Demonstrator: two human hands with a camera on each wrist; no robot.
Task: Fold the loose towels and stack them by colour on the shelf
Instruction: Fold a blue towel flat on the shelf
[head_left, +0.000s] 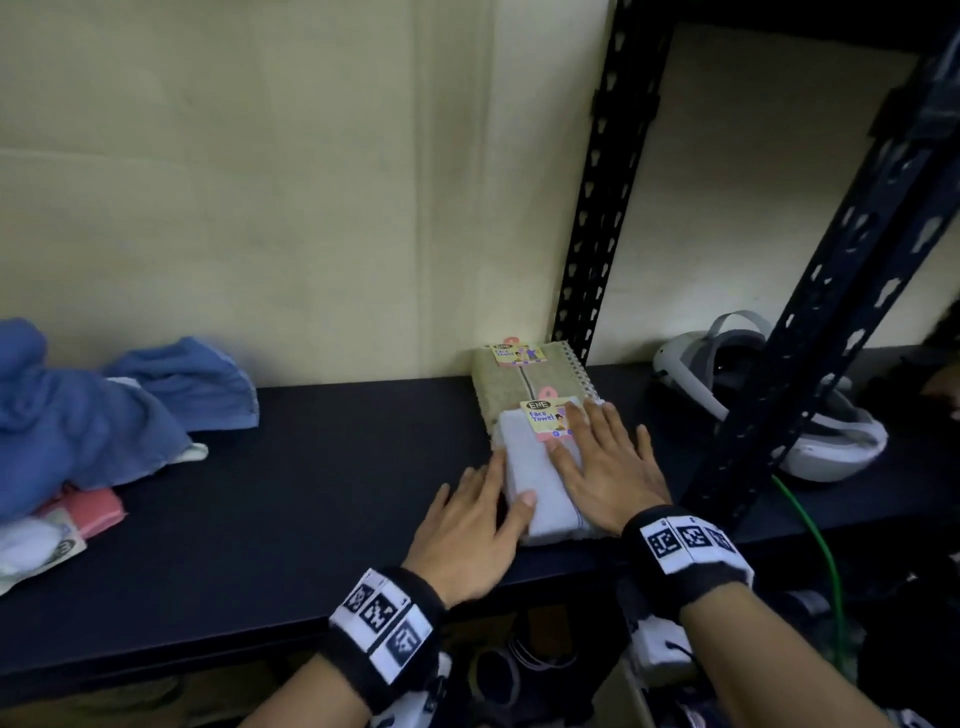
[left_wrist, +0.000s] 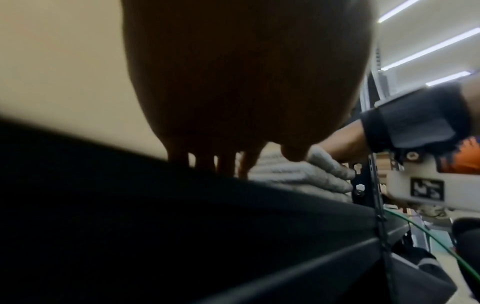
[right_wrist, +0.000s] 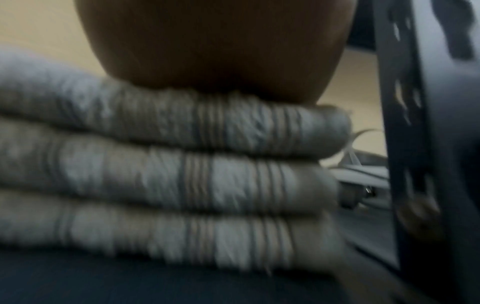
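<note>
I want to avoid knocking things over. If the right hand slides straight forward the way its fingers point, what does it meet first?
Probably the paper label on the grey folded towel under the right hand; its fingertips already reach it. Beyond lies the olive folded towel, then the wall.

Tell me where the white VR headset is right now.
In the head view the white VR headset sits on the black shelf at the far right, behind the front upright post, right of the folded grey towel.

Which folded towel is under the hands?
The grey-white towel nearest the shelf's front edge, under both the left hand and right hand; the olive towel behind lies untouched.
</note>
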